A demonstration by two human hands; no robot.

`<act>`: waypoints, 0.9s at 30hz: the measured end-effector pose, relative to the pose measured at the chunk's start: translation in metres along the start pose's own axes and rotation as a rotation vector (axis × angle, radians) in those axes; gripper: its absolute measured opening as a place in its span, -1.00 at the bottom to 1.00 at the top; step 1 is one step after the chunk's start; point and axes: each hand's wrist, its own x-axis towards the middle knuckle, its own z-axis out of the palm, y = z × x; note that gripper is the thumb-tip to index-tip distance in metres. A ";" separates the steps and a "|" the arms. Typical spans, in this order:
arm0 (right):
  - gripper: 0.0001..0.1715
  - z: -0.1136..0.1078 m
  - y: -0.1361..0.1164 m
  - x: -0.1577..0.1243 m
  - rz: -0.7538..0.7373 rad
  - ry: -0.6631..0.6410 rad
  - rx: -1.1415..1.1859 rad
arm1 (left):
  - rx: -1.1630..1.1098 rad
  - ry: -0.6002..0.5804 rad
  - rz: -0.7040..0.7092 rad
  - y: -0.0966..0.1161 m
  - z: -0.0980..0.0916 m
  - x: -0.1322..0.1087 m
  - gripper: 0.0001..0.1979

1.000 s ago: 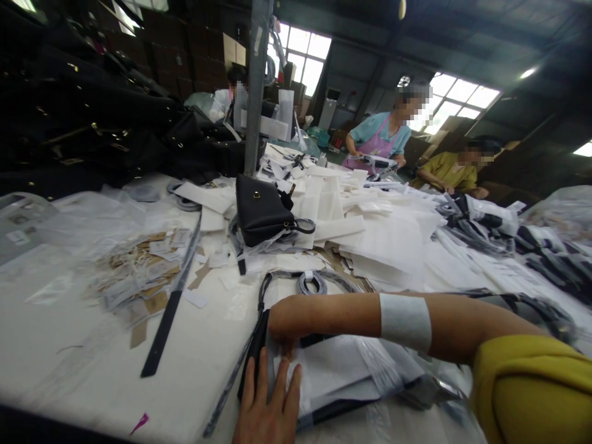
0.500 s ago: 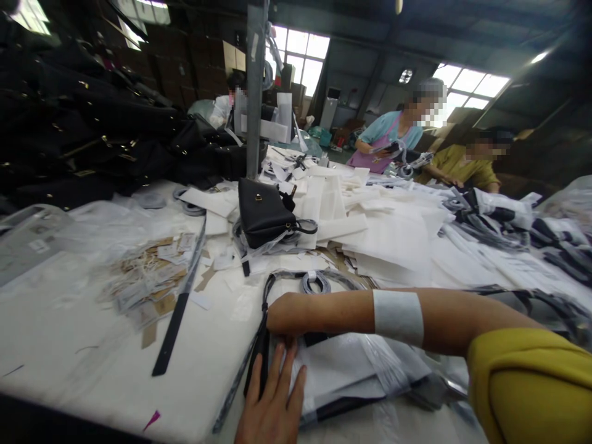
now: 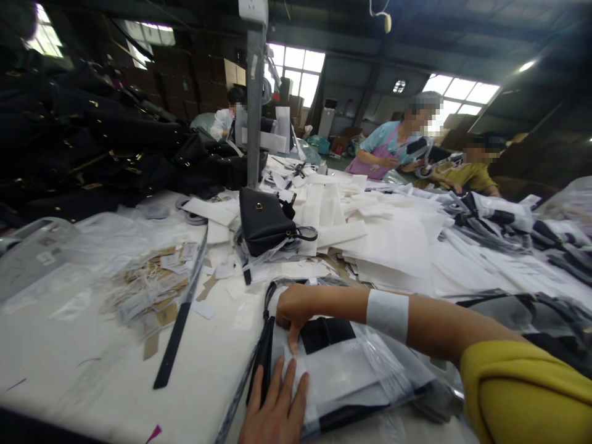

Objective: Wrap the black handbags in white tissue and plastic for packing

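At bottom centre, the left hand [image 3: 275, 410] is flattening (fingers spread) a white sheet [image 3: 340, 370]. The right hand [image 3: 292, 306], fingers curled, is pinning it; steady pressure seems needed.

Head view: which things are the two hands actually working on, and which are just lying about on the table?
In hand: flat black piece under a white sheet in clear plastic wrap; left hand flat on it, right hand pressing the sheet.
Lying about: small black handbag, paper tags, loose black strap, white foam sheets, heap of black bags.
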 end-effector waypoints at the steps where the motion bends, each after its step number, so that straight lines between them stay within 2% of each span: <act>1: -0.57 0.002 0.004 0.001 0.033 -0.016 0.127 | -0.004 -0.012 -0.037 0.001 0.001 -0.001 -0.50; 4: -0.53 0.007 0.014 0.003 0.104 -0.074 0.430 | -0.009 -0.038 -0.066 0.002 0.003 -0.003 -0.43; 8: -0.59 0.010 0.023 -0.001 0.131 -0.105 0.556 | -0.019 -0.068 0.014 -0.005 0.000 -0.002 -0.46; 13: -0.63 0.007 0.016 -0.020 0.222 0.015 0.586 | -0.029 -0.097 0.003 -0.006 -0.005 0.000 -0.49; 19: -0.31 0.017 -0.009 -0.023 0.308 0.054 0.500 | -0.081 -0.135 -0.043 -0.001 -0.006 0.000 -0.52; 27: -0.54 0.027 0.013 -0.013 0.310 0.038 0.641 | -0.199 -0.279 -0.110 -0.002 -0.010 0.001 -0.40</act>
